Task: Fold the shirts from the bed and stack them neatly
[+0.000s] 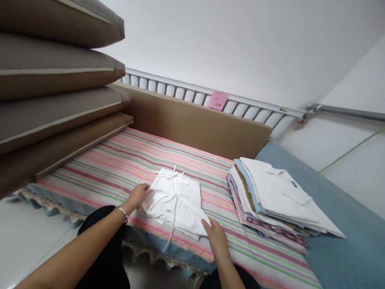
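Note:
A folded white garment with thin tie strings (185,208) lies flat on the striped cloth, one string trailing down past its near edge. At its left edge, my left hand (138,197) has thumb and fingers closed on the fabric. My right hand (217,237) pinches the garment's near right corner, which lifts slightly off the cloth. To the right stands a stack of folded clothes (276,192), a white shirt on top, with blue, brown, pink and patterned pieces beneath.
The striped cloth (117,157) covers a bed with a blue ruffled edge. Thick brown cushions (51,82) are piled at the left. A brown board (191,121) stands along the back, before a white railing bearing a pink note (218,100). A grey pipe (352,110) runs at right.

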Demonstrator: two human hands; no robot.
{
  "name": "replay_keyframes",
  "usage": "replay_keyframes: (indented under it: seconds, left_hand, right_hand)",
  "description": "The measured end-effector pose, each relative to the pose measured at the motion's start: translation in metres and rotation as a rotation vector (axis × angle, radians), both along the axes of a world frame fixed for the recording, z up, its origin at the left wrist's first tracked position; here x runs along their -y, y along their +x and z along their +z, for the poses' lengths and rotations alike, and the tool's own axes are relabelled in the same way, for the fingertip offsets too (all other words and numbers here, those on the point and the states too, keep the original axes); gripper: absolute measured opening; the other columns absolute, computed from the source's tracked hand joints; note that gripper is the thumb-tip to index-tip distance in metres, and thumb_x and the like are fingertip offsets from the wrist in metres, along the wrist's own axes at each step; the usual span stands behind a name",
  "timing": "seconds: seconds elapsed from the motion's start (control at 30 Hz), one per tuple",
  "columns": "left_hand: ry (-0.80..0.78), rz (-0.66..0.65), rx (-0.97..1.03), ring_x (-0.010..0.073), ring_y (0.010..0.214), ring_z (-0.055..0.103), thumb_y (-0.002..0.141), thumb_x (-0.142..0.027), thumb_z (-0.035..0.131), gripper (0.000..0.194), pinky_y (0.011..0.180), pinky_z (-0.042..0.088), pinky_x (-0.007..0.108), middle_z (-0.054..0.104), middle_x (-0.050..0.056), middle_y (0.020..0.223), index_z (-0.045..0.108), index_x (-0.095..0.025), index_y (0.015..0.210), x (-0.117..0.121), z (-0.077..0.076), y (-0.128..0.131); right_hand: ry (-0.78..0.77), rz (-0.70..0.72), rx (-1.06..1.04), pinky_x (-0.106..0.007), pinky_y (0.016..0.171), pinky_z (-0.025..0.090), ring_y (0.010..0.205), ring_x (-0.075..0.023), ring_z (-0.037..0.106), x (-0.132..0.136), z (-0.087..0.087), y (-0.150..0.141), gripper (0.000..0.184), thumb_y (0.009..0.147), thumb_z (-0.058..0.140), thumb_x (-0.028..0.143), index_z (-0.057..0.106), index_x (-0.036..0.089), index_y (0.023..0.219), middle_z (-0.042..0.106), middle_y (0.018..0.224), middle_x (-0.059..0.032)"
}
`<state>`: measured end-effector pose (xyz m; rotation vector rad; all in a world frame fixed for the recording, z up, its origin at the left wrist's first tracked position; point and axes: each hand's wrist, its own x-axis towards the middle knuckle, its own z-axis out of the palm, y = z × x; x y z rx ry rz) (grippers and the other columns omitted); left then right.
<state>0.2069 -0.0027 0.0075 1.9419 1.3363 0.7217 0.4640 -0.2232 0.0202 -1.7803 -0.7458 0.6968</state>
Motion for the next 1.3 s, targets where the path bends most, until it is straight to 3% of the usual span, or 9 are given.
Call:
replay_keyframes:
  seconds: [0.17, 0.27, 0.37, 0.57, 0.7, 0.87, 1.0, 1.07, 1.3]
  left_hand:
    - [-0.06, -0.026, 0.054, 0.017, 0.066, 0.053, 0.069, -0.024, 0.055, 0.013, 0.063, 0.036, 0.025, 0.062, 0.004, 0.062, 0.059, -0.016, 0.059, -0.019, 0.007, 0.006]
    - [-0.118, -0.036, 0.132, 0.0151, 0.059, 0.051, 0.072, -0.031, 0.049, 0.022, 0.058, 0.035, 0.024, 0.057, 0.002, 0.057, 0.055, -0.016, 0.057, -0.028, 0.007, 0.006]
    - [-0.172, -0.031, 0.217, 0.0143, 0.059, 0.051, 0.074, -0.04, 0.044, 0.028, 0.057, 0.036, 0.024, 0.058, 0.002, 0.061, 0.055, -0.016, 0.063, -0.03, 0.002, 0.006]
    - [-0.223, -0.034, 0.246, 0.0164, 0.062, 0.05, 0.062, -0.049, 0.057, 0.032, 0.057, 0.034, 0.025, 0.057, 0.001, 0.063, 0.055, -0.017, 0.064, -0.025, -0.011, -0.002]
    - [-0.249, -0.082, 0.212, 0.0162, 0.059, 0.046, 0.053, -0.035, 0.064, 0.019, 0.057, 0.029, 0.026, 0.052, -0.001, 0.054, 0.055, -0.018, 0.053, -0.026, -0.011, -0.003]
    - [-0.339, -0.136, 0.29, 0.0144, 0.058, 0.046, 0.058, -0.037, 0.058, 0.02, 0.055, 0.029, 0.024, 0.05, -0.002, 0.055, 0.052, -0.018, 0.057, -0.025, -0.003, 0.0]
    - [-0.693, -0.14, 0.473, 0.0143, 0.051, 0.049, 0.059, -0.047, 0.058, 0.032, 0.05, 0.035, 0.025, 0.051, -0.003, 0.056, 0.048, -0.019, 0.07, -0.017, -0.003, -0.001]
    - [-0.778, -0.141, 0.502, 0.0147, 0.05, 0.051, 0.055, -0.043, 0.062, 0.033, 0.05, 0.039, 0.026, 0.054, -0.002, 0.056, 0.049, -0.018, 0.071, -0.015, -0.006, -0.002]
    - [-0.61, -0.091, 0.369, 0.0187, 0.055, 0.057, 0.062, -0.027, 0.056, 0.017, 0.052, 0.042, 0.027, 0.06, 0.002, 0.059, 0.059, -0.014, 0.072, -0.018, -0.019, 0.0]
  right_hand:
    - [-0.047, -0.056, -0.265, -0.033, 0.064, 0.051, 0.081, -0.0253, 0.065, -0.012, -0.003, 0.007, 0.05, 0.056, 0.066, 0.058, 0.065, 0.017, 0.085, 0.071, 0.083, -0.0066]
    - [-0.016, -0.118, -0.497, -0.032, 0.063, 0.051, 0.078, -0.0226, 0.065, -0.016, -0.004, 0.014, 0.058, 0.046, 0.077, 0.053, 0.063, 0.018, 0.09, 0.071, 0.083, -0.0044]
    - [-0.063, -0.164, -0.572, -0.03, 0.059, 0.051, 0.068, -0.0185, 0.064, -0.017, -0.007, 0.017, 0.061, 0.041, 0.083, 0.045, 0.061, 0.018, 0.09, 0.07, 0.075, -0.0014]
    - [-0.209, -0.188, -0.626, -0.025, 0.051, 0.049, 0.055, -0.0134, 0.06, -0.018, -0.009, 0.013, 0.05, 0.053, 0.08, 0.042, 0.06, 0.018, 0.091, 0.068, 0.065, 0.0003]
    - [-0.209, -0.111, -0.628, -0.023, 0.049, 0.047, 0.053, -0.0118, 0.058, -0.026, 0.002, 0.009, 0.042, 0.057, 0.079, 0.041, 0.062, 0.018, 0.087, 0.066, 0.063, 0.0022]
    - [-0.1, 0.035, -0.714, -0.027, 0.064, 0.052, 0.074, -0.0161, 0.065, -0.028, 0.007, 0.009, 0.042, 0.065, 0.075, 0.034, 0.063, 0.017, 0.101, 0.071, 0.09, -0.0042]
    - [-0.106, 0.077, -0.792, -0.03, 0.073, 0.053, 0.081, -0.0188, 0.066, -0.023, -0.007, 0.012, 0.035, 0.069, 0.072, 0.03, 0.064, 0.011, 0.097, 0.071, 0.093, -0.009]
    - [-0.124, 0.06, -0.812, -0.031, 0.077, 0.053, 0.085, -0.02, 0.066, -0.022, -0.014, 0.013, 0.037, 0.069, 0.072, 0.03, 0.064, 0.009, 0.098, 0.071, 0.092, -0.0105]
    - [-0.067, 0.039, -0.822, -0.033, 0.082, 0.053, 0.095, -0.0225, 0.064, -0.023, -0.023, 0.013, 0.038, 0.067, 0.072, 0.03, 0.064, 0.013, 0.101, 0.071, 0.098, -0.0091]
